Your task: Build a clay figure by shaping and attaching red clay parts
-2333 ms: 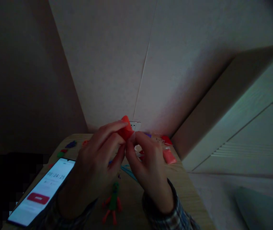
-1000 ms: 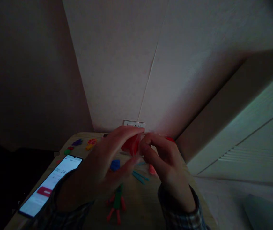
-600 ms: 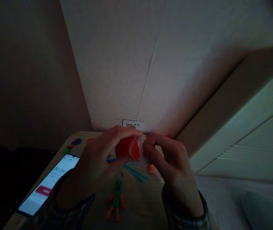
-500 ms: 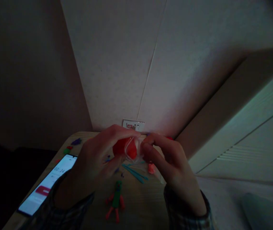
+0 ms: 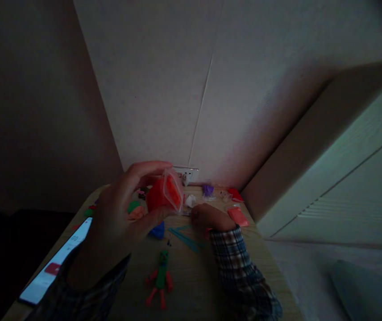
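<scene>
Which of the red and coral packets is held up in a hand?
The open red packet in the left hand; the other red packet and the coral packet lie on the table.

Likely a home room: wooden table (image 5: pixel 188 273), wall socket (image 5: pixel 191 173)

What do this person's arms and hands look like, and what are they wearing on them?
The left hand and right hand are both bare, with no gloves. Long plaid sleeves cover the arms: the right sleeve shows dark blue with pale and brownish checks, while the left sleeve is too shadowed to make out fully.
</scene>
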Motion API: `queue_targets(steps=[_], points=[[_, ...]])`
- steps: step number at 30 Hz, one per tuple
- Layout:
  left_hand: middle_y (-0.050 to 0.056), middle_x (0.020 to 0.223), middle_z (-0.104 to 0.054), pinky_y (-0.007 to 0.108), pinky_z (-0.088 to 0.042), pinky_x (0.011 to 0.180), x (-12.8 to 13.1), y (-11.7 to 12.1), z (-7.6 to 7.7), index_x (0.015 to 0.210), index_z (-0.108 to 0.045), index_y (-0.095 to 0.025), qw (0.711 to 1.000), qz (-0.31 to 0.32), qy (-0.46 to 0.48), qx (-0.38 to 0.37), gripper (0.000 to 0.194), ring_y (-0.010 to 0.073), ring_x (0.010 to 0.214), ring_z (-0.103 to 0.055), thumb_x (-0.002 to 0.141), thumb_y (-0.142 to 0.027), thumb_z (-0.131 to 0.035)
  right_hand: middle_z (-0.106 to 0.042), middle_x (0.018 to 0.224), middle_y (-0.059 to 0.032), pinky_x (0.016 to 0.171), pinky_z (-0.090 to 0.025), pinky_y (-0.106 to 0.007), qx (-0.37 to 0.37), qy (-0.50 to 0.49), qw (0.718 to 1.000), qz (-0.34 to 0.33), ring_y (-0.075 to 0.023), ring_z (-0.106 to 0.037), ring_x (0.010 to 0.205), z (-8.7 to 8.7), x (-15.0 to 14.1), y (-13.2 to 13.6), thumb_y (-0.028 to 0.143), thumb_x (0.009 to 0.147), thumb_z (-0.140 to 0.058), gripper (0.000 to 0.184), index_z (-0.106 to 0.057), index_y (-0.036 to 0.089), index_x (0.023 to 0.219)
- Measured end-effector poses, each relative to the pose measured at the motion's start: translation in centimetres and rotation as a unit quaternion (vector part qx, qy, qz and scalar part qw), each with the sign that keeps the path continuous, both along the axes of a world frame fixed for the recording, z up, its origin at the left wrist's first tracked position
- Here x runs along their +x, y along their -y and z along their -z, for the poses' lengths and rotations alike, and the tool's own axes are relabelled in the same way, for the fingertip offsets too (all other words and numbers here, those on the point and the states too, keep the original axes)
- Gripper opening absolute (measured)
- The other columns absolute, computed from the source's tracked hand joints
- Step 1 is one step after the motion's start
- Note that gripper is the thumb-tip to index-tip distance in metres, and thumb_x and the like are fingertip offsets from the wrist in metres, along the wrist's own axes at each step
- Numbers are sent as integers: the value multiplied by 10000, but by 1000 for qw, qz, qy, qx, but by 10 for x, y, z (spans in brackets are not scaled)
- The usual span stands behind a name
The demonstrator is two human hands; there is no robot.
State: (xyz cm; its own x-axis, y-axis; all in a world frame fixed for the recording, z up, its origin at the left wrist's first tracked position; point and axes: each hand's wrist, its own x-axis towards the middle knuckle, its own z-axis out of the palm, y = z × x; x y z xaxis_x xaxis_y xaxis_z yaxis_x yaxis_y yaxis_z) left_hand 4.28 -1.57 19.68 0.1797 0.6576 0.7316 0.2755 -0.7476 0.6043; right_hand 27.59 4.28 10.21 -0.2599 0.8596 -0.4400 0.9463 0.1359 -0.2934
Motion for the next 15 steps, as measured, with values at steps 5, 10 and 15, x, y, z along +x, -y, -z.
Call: queue_targets(steps=[5,10,15], points=[[-76,1147,-831,171,-596,850,-4,-2,4,1329,-684,-344,1000,-4,10,5,387,110,981,-795,966,-251,-777,-695,1409,-105,973,-638,-489,-32,35,999,-8,-276,-724,1169,5,-3,-3,397,1058,-720,362,-685,217,1370],[-81,1172,-816,176,-571,898,0,3,1,1282,-705,-341,1000,-29,2,6,312,102,1022,-774,986,-265,-767,-695,1410,-105,973,-638,-493,-51,47,997,-21,-279,-723,1171,1,0,-3,397,1055,-725,370,-683,212,1373],[-90,1153,-817,170,-576,864,1,0,0,1239,-725,-344,999,-26,6,19,275,101,1001,-776,974,-314,-792,-695,1406,-108,972,-639,-500,-68,57,995,-37,-279,-725,1171,0,-6,1,394,1052,-730,384,-675,206,1383]])
